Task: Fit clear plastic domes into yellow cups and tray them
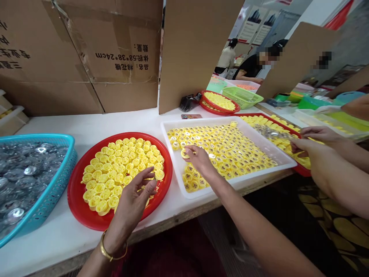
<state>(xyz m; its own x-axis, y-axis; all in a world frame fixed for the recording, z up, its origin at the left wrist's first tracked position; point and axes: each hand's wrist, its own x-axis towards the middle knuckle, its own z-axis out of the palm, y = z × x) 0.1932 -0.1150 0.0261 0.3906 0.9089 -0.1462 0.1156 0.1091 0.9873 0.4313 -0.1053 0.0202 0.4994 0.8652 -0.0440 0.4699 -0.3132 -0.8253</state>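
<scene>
My left hand point(134, 196), with a gold bangle on the wrist, hovers over the near right edge of a red round tray point(76, 207). Its fingers are curved and apart, with nothing visible between them. Several small yellow cups point(117, 165) with open tops fill that tray. My right hand point(200, 159) pinches a small yellow cup with a lid point(184, 154) between thumb and fingers, over the left part of a white rectangular tray point(173, 169). Rows of similar yellow cups with shiny printed lids point(227, 148) stand in the white tray, touching one another.
At the left, a blue basket point(54, 200) holds clear, shiny plastic pieces. Cardboard point(121, 38) walls the table's back. Another person's hands point(319, 142) work at a red tray point(305, 169) on the right. Behind stand stacked red plates point(236, 109) and a green basket point(242, 98).
</scene>
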